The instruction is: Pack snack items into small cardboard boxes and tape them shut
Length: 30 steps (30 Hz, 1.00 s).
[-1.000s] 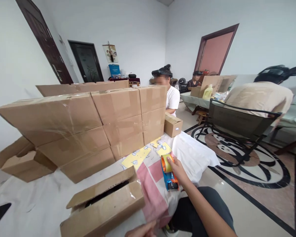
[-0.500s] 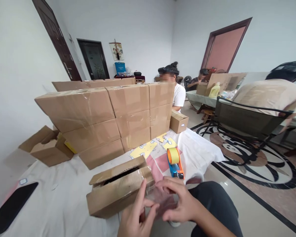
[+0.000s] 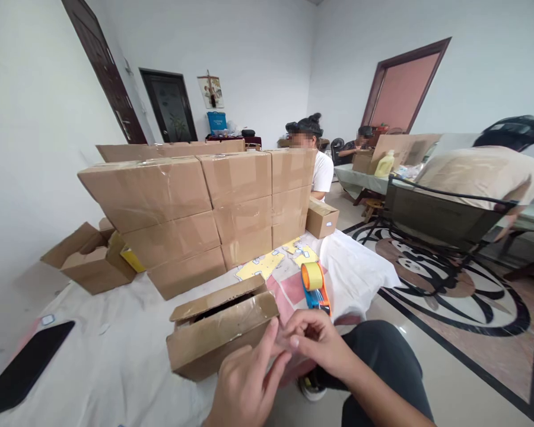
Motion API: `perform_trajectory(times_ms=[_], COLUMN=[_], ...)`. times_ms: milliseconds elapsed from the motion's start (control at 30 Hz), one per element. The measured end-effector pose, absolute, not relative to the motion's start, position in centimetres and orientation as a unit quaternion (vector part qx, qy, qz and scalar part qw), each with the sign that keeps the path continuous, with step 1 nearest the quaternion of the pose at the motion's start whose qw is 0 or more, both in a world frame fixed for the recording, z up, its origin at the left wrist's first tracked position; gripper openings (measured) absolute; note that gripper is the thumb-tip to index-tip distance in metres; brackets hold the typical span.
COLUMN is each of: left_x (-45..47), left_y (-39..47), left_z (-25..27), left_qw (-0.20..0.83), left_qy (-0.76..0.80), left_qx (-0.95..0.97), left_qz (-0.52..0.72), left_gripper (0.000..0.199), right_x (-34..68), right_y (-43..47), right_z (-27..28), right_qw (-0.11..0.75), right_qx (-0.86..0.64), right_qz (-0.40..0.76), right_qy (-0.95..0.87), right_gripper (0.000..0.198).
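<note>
An open-topped cardboard box (image 3: 222,335) lies on the cloth in front of me, its flaps partly raised. My left hand (image 3: 251,376) is at the box's near right corner, index finger stretched towards that end and thumb bent in. My right hand (image 3: 318,344) is just to the right, thumb and fingertips pinched together. Between the two hands is a strip of clear tape (image 3: 285,343), see-through and hard to make out, gripped at both sides. A tape dispenser (image 3: 314,284), orange and blue with a yellow-cored roll, rests beyond my right hand.
Stacked, taped cartons (image 3: 242,204) form a wall across the table. Another open box (image 3: 95,267) stands at left, and a black phone (image 3: 26,367) lies at the near left edge. A small closed box (image 3: 323,218) sits at the stack's right end. Other people sit beyond.
My right hand has drawn in closer to my left, its fingers now pinched tighter. The clear tape spread between them shows less. The view has shifted slightly.
</note>
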<state>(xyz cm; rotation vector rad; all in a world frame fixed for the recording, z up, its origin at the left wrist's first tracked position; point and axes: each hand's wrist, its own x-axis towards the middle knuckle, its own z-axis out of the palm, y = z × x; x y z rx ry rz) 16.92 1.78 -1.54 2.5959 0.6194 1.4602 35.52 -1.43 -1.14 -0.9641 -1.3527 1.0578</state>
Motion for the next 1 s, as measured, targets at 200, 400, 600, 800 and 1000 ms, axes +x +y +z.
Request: perform_trajectory(times_ms=[200, 400, 600, 800, 1000], left_x=[16.6, 13.6, 10.2, 8.6, 6.9], left_y=[1.0, 3.1, 6.6, 7.5, 8.4], left_z=[-1.3, 0.3, 1.3, 0.7, 0.1], left_qw=[0.122, -0.048, -0.043, 0.051, 0.086], left_qy=[0.249, 0.336, 0.495, 0.436, 0.432], left_qx=[0.819, 0.8, 0.802, 0.877, 0.873], left_qz=[0.503, 0.495, 0.331, 0.197, 0.209], left_gripper=[0.065, 0.037, 0.065, 0.041, 0.031], right_x=[36.0, 37.9, 35.9, 32.4, 30.1], right_y=[-3.1, -5.6, -3.0, 1.1, 4.6], right_z=[1.6, 5.9, 6.4, 4.3, 2.8], right_qw=[0.61, 0.668, 0.6, 0.527, 0.45], right_qx=[-0.447, -0.44, -0.437, -0.442, -0.427], right_qz=[0.173, 0.008, 0.158, 0.354, 0.46], right_qy=[-0.631, -0.6, -0.651, -0.633, -0.635], right_gripper=[0.019, 0.011, 0.014, 0.027, 0.033])
